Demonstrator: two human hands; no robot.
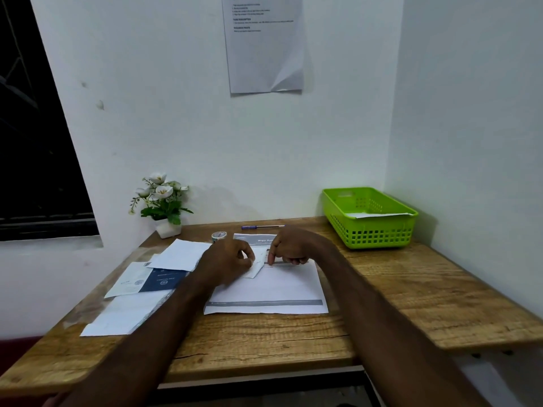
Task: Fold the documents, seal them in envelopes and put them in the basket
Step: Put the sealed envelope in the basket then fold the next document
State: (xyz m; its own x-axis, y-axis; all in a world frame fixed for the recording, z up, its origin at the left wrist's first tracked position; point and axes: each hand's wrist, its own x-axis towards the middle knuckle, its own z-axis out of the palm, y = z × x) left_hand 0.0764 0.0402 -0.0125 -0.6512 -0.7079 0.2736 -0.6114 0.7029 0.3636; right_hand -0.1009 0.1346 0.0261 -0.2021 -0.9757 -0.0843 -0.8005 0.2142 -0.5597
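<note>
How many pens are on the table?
1. The pen lies at the table's far edge near the wall, behind both hands; others may hide under papers.

The print on the white paper sheet taped to the wall (264,42) at upper centre is too small to read, and the frame's top edge cuts it off. The left hand (226,264) hides part of a small white paper piece (257,267). The bright green plastic basket (379,230) at right shows only an edge of the white paper inside (379,215).

bare table (411,289) leads unobstructed to basket (370,218).
</note>
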